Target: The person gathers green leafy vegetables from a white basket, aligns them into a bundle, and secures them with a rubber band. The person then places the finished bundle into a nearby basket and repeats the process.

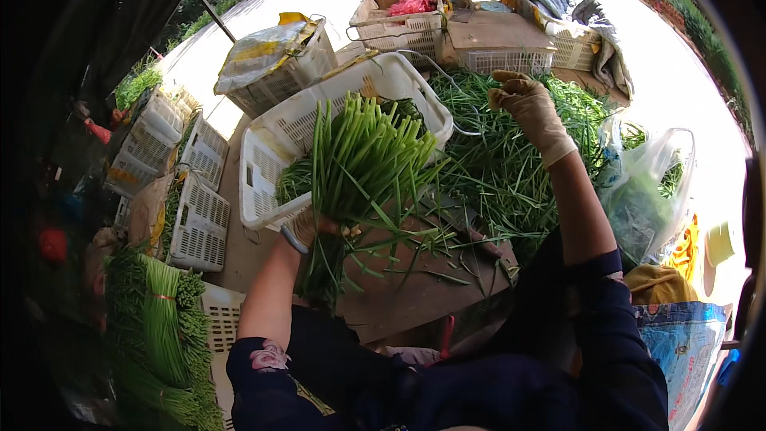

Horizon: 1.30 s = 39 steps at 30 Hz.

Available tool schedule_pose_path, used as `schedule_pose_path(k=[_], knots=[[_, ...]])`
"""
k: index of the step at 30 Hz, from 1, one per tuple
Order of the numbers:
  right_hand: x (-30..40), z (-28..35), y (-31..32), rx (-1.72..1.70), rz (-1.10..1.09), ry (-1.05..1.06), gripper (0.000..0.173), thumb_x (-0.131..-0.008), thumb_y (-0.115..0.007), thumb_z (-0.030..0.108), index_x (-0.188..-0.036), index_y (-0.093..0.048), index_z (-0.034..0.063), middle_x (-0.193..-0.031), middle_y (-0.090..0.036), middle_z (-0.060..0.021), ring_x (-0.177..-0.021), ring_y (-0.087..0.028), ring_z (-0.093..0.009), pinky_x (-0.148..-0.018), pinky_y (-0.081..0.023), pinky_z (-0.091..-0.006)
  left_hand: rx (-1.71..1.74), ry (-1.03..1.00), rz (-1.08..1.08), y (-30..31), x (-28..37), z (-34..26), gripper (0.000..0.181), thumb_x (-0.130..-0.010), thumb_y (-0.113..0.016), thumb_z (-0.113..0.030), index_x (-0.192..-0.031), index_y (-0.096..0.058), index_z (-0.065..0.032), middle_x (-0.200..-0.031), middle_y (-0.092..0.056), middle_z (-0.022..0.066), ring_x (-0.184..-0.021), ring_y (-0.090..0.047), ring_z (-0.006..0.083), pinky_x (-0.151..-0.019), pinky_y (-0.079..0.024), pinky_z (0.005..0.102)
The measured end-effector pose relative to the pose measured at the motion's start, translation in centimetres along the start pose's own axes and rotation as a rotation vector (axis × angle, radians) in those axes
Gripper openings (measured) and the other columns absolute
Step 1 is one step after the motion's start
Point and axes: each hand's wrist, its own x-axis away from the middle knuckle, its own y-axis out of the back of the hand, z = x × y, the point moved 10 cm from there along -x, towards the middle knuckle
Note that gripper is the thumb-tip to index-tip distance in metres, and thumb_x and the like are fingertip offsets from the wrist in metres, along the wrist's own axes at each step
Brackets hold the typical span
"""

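Observation:
My gloved left hand (311,228) grips a thick bunch of long green stalks (371,149), their pale cut-looking ends fanned upward over a white slatted plastic crate (254,176). Loose leaves hang from the bunch around the hand. My right hand (520,99), in a beige glove, is raised above a heap of loose green leaves (497,179); its fingers are curled, and whether they pinch anything is unclear. On the brown board (401,305) lies a knife with a wide dark blade and a reddish-brown handle (486,244), partly covered by scraps of leaf.
Bundled green stalks (161,323) stand at the lower left, near stacked white crates (200,221). Further crates (401,30) line the far side, one covered with a grey-yellow sack (257,54). A clear plastic bag (646,197) and a blue printed sack (682,347) are at the right.

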Motion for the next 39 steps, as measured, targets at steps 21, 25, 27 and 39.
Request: schedule_pose_path(k=[21, 25, 27, 39], knots=[[1.6, 4.8, -3.6, -0.219, 0.176, 0.180, 0.017, -0.077, -0.067, -0.009, -0.091, -0.069, 0.0013, -0.117, -0.063, -0.0107, -0.096, -0.061, -0.017, -0.085, -0.052, -0.0271, 0.367, 0.211, 0.027, -0.2, -2.3, 2.6, 0.079, -0.068, -0.082, -0.004, -0.137, -0.044, -0.0057, -0.130, -0.057, 0.0138, -0.110, -0.061, 0.0314, -0.087, -0.055, 0.0516], [2.8, 11.0, 12.5, 0.877, -0.764, 0.558, 0.017, -0.078, -0.073, 0.004, -0.095, -0.068, 0.0057, -0.119, -0.064, -0.0113, -0.102, -0.062, -0.025, -0.091, -0.050, -0.0320, 0.067, 0.082, 0.110, 0.5, -2.1, 2.2, 0.052, -0.086, -0.063, -0.021, -0.134, -0.048, -0.0048, -0.123, -0.060, 0.0146, -0.100, -0.062, 0.0346, -0.083, -0.055, 0.0538], [4.2, 11.2, 11.7, 0.921, -0.813, 0.607, 0.026, -0.074, -0.078, 0.010, -0.098, -0.070, 0.0088, -0.122, -0.063, -0.0117, -0.110, -0.059, -0.029, -0.095, -0.049, -0.0353, 0.170, 0.194, -0.142, 0.7, -2.6, 2.6, 0.053, -0.098, -0.042, -0.046, -0.128, -0.055, -0.0040, -0.110, -0.067, 0.0148, -0.079, -0.067, 0.0357, -0.074, -0.055, 0.0564], [3.2, 1.4, -7.3, 0.210, 0.194, 0.100, 0.012, -0.081, -0.073, 0.004, -0.092, -0.072, -0.0006, -0.120, -0.062, -0.0104, -0.101, -0.060, -0.018, -0.089, -0.048, -0.0295, -0.649, -0.201, 0.005, -2.3, -3.0, -0.6, 0.065, -0.074, -0.082, -0.017, -0.133, -0.053, -0.0148, -0.125, -0.060, 0.0023, -0.117, -0.053, 0.0193, -0.100, -0.046, 0.0396]])
